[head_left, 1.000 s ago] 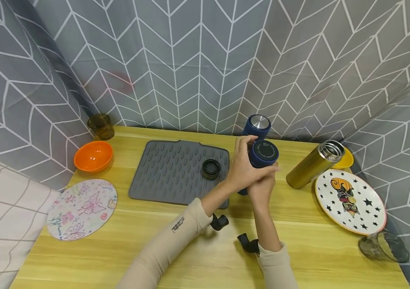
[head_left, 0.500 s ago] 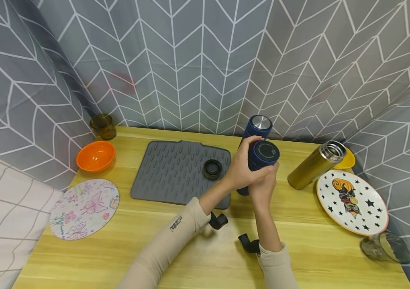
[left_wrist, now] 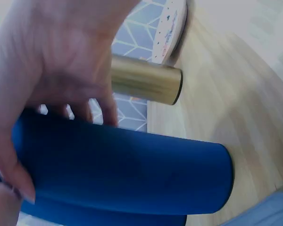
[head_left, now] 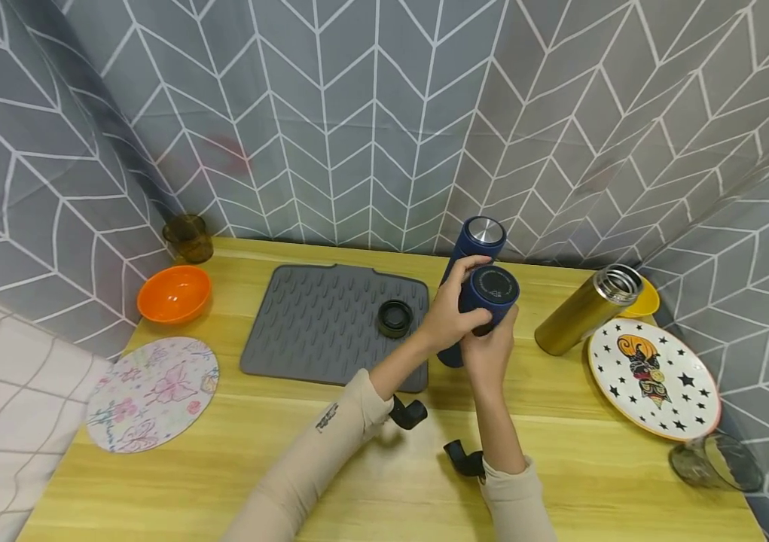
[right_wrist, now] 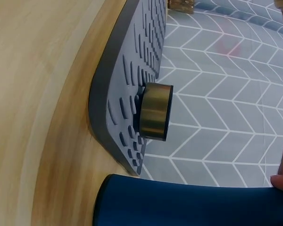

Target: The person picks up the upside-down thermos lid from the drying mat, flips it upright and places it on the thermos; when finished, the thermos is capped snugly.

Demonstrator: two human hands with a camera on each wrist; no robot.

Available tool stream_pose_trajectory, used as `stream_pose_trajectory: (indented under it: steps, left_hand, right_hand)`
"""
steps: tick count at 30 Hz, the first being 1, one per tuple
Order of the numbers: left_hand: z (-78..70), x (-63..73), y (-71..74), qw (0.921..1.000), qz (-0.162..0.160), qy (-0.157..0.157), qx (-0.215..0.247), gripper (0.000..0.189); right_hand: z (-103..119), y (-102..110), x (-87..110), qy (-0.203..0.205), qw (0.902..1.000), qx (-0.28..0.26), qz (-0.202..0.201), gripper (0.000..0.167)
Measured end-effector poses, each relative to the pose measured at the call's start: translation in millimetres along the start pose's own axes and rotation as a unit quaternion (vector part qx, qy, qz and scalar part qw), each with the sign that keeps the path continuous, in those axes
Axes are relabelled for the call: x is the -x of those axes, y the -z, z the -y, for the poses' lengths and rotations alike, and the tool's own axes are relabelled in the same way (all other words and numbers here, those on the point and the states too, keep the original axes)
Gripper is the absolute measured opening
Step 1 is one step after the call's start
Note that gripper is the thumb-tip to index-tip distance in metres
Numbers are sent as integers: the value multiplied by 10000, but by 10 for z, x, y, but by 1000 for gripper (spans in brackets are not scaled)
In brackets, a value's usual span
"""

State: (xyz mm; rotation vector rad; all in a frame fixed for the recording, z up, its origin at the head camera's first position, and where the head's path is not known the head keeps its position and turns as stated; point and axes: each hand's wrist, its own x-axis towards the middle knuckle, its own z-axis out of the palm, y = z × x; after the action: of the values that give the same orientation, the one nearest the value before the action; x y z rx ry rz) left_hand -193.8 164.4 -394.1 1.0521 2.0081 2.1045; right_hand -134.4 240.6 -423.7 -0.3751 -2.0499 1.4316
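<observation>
Both hands hold a blue thermos upright over the table, a dark, printed round end facing up. My left hand grips it near that end, thumb across the near side. Below, my right hand wraps its lower part, which it hides along with most of its own fingers. Just behind stands another blue thermos with a silver top. Two blue cylinders overlap in the left wrist view, the nearer cylinder beside my left fingers.
Left, a grey ridged mat bears an upturned gold lid. Beyond are an orange bowl, a brown cup and a round placemat. Right stand a lidless gold thermos, star-patterned plate, yellow bowl and clear glass.
The held thermos has turned clockwise as seen from above; its printed mark has gone round to the near side. My left thumb has shifted left with it, while my right hand stays low.
</observation>
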Motion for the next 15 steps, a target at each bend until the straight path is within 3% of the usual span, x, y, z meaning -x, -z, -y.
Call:
stream_pose_trajectory:
  steps: [5,8,12,15]
  left_hand:
    - [-16,-4,19,9994,-94,178,-279,76]
    - [-19,-5,42,9998,-60,165,-21,72]
    - [-27,-4,35,9990,-98,106,-423,74]
    - [-35,-1,41,9992,-15,160,-372,74]
  right_hand:
    - [11,-10,10,-17,10000,-20,-43,52]
    - [5,-13,9,-28,10000,77,9,56]
    - [4,-26,6,-18,10000,24,1,54]
    - [2,-39,14,28,10000,53,-48,53]
